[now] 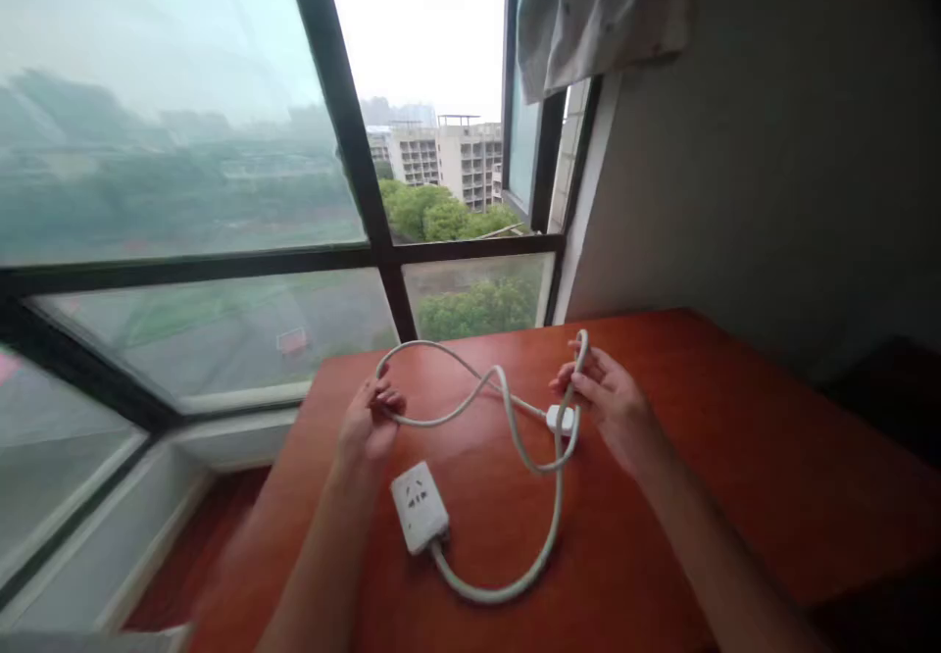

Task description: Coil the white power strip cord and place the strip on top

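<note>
A white extension cord (494, 595) runs in loose loops over the reddish-brown table. My left hand (373, 418) has its fingers curled round one loop of the cord, left of centre. On the right, my right hand (607, 400) pinches another bend of the cord between thumb and fingers, held above the tabletop. The cord's socket box (420, 507) lies face up on the table, nearer to me and below my left hand. Close beside my right hand is the white plug (561, 421), partly crossed by the cord.
The wooden table (632, 555) reaches to the window wall. A dark-framed window (382, 259) stands behind it, with one pane swung outward at the right. A pale curtain (603, 16) hangs at the upper right, next to a plain wall (742, 182).
</note>
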Motion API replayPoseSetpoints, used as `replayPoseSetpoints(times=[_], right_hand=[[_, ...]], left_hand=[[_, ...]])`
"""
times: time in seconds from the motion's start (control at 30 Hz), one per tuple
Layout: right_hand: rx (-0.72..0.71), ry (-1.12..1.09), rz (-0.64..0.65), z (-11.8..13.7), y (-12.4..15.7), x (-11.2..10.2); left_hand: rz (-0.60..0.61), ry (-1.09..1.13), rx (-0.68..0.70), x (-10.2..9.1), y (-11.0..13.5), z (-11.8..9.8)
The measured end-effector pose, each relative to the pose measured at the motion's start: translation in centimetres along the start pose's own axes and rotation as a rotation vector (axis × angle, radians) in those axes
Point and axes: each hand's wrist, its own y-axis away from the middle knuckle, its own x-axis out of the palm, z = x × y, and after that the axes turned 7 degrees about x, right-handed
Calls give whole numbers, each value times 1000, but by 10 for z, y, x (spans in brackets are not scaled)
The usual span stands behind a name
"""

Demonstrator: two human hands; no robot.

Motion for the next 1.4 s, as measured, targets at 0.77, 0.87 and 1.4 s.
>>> replayPoseSetpoints(times=[0.77,0.87,1.4], right_hand=[[168,667,62,-72,-61,8],[90,694,47,-62,-50,11],[105,86,147,83,40,6]], left_hand=[[318,-53,456,55,25,-32],[330,-108,446,74,23,-29],[676,-309,282,124,26,-7]])
